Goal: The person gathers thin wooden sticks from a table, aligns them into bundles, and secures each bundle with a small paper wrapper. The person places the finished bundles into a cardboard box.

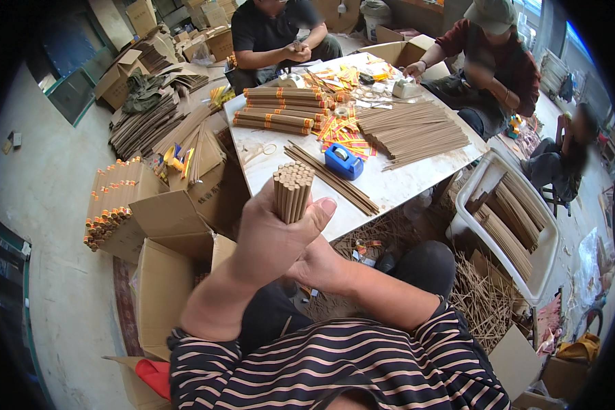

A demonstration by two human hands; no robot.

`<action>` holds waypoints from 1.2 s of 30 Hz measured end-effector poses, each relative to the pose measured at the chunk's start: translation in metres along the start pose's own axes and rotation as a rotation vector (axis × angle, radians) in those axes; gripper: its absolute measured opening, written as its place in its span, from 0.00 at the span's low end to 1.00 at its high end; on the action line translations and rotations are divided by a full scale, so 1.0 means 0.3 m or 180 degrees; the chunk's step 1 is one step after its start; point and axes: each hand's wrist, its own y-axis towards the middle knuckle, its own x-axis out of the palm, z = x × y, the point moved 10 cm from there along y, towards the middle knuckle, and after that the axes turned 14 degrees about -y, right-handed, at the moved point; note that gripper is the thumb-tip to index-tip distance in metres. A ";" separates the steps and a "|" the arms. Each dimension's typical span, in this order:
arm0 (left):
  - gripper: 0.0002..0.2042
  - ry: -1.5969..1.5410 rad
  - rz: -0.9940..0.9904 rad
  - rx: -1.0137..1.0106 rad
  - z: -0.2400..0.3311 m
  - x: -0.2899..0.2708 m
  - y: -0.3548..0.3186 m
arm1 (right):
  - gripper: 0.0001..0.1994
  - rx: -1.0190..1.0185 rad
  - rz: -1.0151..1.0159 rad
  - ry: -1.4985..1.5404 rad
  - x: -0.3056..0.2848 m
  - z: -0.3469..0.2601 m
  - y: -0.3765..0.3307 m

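Note:
A bundle of brown incense sticks stands nearly upright before me, its round ends facing up. My left hand is wrapped around it, thumb on the right side. Just below, my right hand is closed at the bundle's lower part, with most of its fingers hidden behind the left hand. Beyond them, on the white table, lie a blue tape dispenser and a thin row of loose sticks. Banded incense bundles are stacked at the table's far left, beside scattered red and yellow labels.
More loose sticks cover the table's right side. An open cardboard box stands at my left, near stacked bundles. To my right are a white tub of sticks and a stick heap. Two people sit across the table.

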 end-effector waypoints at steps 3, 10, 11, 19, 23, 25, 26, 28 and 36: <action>0.09 0.0183 -0.0052 -0.0360 0.041 -0.027 0.017 | 0.18 -0.0525 0.0663 -0.0397 -0.156 -0.076 -0.003; 0.11 -0.0309 -0.0376 -0.2351 -0.425 -0.127 -0.113 | 0.07 0.1622 0.2008 -0.0715 -0.592 0.563 -0.168; 0.10 -0.0499 -0.0373 -0.2529 -0.489 -0.132 -0.131 | 0.07 0.1692 0.1992 -0.1127 -0.622 0.584 -0.176; 0.10 -0.1041 -0.0773 -0.3699 -0.765 -0.025 -0.161 | 0.10 0.1717 0.1027 -0.2999 -0.853 0.770 0.130; 0.10 -0.1353 -0.0790 -0.3898 -0.823 -0.043 -0.144 | 0.13 0.1510 0.0373 -0.3696 -0.842 0.869 0.280; 0.10 -0.1414 -0.0752 -0.3931 -0.844 -0.065 -0.136 | 0.14 0.1723 -0.0031 -0.3744 -0.807 0.887 0.334; 0.10 -0.1443 -0.0725 -0.3947 -0.853 -0.074 -0.131 | 0.14 0.1795 -0.0214 -0.3649 -0.793 0.924 0.358; 0.10 -0.1574 -0.0639 -0.3964 -0.866 -0.086 -0.114 | 0.14 0.1926 -0.0568 -0.3455 -0.772 0.991 0.403; 0.09 -0.1637 -0.0587 -0.3895 -0.869 -0.118 -0.063 | 0.08 0.2142 -0.0791 -0.3402 -0.751 1.119 0.432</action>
